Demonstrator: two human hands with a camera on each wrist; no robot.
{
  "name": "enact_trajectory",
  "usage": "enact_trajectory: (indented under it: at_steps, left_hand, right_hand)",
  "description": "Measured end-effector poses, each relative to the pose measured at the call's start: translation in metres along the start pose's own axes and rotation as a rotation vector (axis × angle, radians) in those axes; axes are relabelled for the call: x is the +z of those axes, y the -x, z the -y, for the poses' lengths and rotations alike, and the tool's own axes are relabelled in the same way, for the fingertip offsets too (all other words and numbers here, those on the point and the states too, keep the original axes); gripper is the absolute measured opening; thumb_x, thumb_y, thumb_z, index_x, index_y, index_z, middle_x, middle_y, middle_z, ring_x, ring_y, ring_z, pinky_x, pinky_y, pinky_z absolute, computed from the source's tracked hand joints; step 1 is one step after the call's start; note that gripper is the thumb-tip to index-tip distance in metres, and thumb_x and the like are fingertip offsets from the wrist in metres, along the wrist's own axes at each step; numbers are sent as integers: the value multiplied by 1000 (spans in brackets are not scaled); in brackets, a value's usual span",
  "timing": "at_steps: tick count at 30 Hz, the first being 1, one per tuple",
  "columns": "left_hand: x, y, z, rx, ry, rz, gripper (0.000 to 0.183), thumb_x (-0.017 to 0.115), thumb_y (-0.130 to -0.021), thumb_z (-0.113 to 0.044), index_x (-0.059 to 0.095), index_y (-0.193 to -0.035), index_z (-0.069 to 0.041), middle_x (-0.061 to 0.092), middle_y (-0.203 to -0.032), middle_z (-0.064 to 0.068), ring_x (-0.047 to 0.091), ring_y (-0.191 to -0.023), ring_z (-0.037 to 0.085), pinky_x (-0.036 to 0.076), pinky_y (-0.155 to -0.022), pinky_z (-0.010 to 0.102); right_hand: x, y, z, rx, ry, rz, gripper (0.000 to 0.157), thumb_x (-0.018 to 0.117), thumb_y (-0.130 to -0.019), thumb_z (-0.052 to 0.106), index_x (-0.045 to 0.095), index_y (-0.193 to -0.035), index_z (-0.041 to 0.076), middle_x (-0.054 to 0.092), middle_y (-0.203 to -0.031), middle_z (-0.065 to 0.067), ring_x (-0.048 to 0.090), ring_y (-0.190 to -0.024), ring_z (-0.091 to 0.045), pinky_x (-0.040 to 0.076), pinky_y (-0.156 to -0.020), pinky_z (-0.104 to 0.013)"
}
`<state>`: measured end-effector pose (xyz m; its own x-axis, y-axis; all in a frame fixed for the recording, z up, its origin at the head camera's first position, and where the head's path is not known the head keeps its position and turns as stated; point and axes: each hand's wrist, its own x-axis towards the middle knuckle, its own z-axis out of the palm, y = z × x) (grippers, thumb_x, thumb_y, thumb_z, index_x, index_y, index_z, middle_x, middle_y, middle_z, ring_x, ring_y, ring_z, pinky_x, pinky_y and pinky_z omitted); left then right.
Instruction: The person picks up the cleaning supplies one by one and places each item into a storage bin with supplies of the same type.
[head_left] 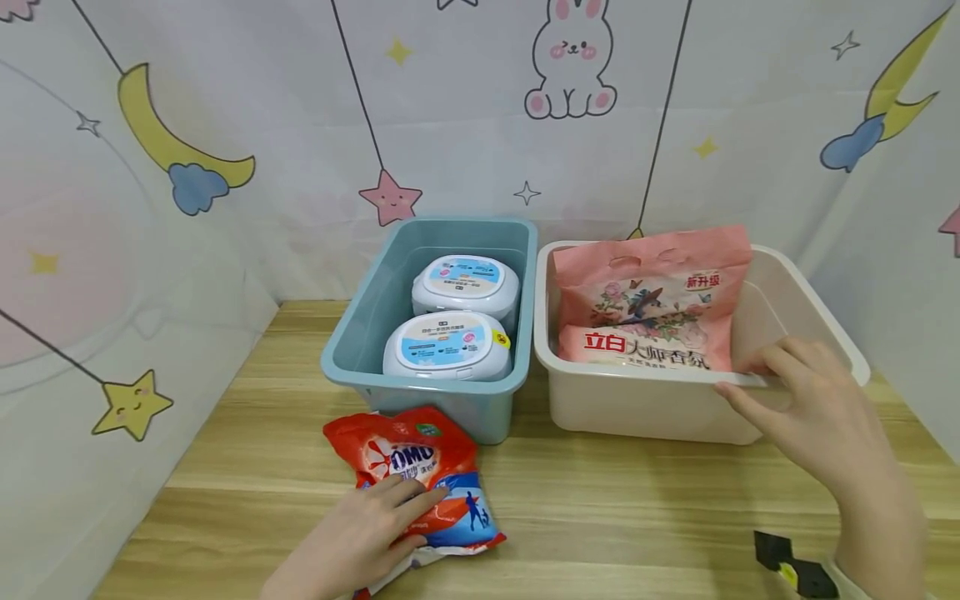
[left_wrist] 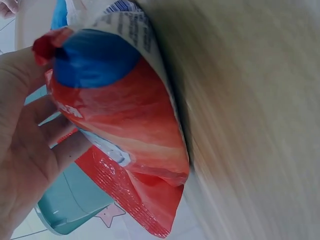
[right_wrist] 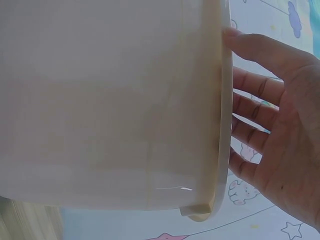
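On the table lies a red and blue OMO laundry detergent bag (head_left: 423,450); my left hand (head_left: 367,529) rests on its lower half with the fingers extended. The left wrist view shows the same detergent bag (left_wrist: 125,115) close up, beside the fingers (left_wrist: 72,150). At the right, my right hand (head_left: 817,417) holds the front rim of a white plastic bin (head_left: 652,404), thumb outside and fingers over the inner side. In the right wrist view the thumb touches the rim of the bin (right_wrist: 226,100). A pink detergent bag (head_left: 652,300) leans inside this bin.
Left of the white bin stands a blue-green bin (head_left: 431,393) with two white lidded boxes, a rear box (head_left: 465,279) and a front box (head_left: 450,346). A patterned curtain (head_left: 465,108) hangs behind. A small black object (head_left: 795,571) is near my right wrist.
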<state>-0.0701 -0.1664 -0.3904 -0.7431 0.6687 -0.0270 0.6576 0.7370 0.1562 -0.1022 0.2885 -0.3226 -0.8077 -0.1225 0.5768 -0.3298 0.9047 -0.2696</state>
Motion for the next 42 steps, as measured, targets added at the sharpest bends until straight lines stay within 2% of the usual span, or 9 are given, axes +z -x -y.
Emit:
enact_trajectory:
  at_steps: [5, 10, 19, 27, 35, 42]
  left_hand:
    - [5, 2, 4, 83, -46, -100, 49, 73, -84, -30, 59, -131, -23, 67, -110, -5, 63, -96, 11, 58, -79, 29]
    - [8, 4, 5, 117, -32, -189, 38, 72, -86, -30, 64, -122, -23, 68, -106, -8, 62, -93, 8, 58, -76, 26]
    - [11, 6, 5, 140, 11, -242, 36, 69, -88, -32, 65, -123, -24, 68, -107, -10, 62, -92, 5, 58, -77, 26]
    - [11, 7, 0, 178, 35, -261, 39, 70, -87, -31, 63, -125, -25, 69, -106, -12, 62, -91, 3, 58, -78, 24]
    - [8, 7, -5, 157, 58, -176, 42, 63, -91, -37, 56, -131, -31, 66, -111, -17, 60, -96, -2, 56, -75, 20]
    - [7, 8, -8, 187, 34, -171, 39, 63, -91, -38, 58, -129, -30, 66, -106, -17, 60, -92, -4, 54, -72, 16]
  right_hand:
    - [1, -1, 1, -16, -2, -18, 28, 84, -66, 14, 65, -85, 11, 58, -89, -2, 46, -91, -19, 32, -78, -29]
    - [2, -1, 2, -16, -3, -19, 27, 84, -66, 14, 65, -85, 11, 58, -89, -1, 46, -90, -18, 32, -77, -29]
    - [1, -1, 0, -17, 2, -16, 28, 84, -66, 15, 65, -86, 12, 58, -88, -1, 45, -88, -19, 32, -75, -28]
    - [1, -2, 0, -15, 5, -11, 27, 84, -66, 15, 65, -86, 11, 58, -88, -2, 46, -89, -21, 32, -76, -29]
    - [1, -1, 0, -17, 6, -18, 28, 84, -65, 13, 65, -85, 11, 58, -87, -2, 46, -89, -20, 32, -76, -29]
    - [1, -1, -1, -7, -1, -2, 27, 84, -67, 16, 65, -86, 12, 58, -89, -2, 46, -89, -20, 32, -76, -29]
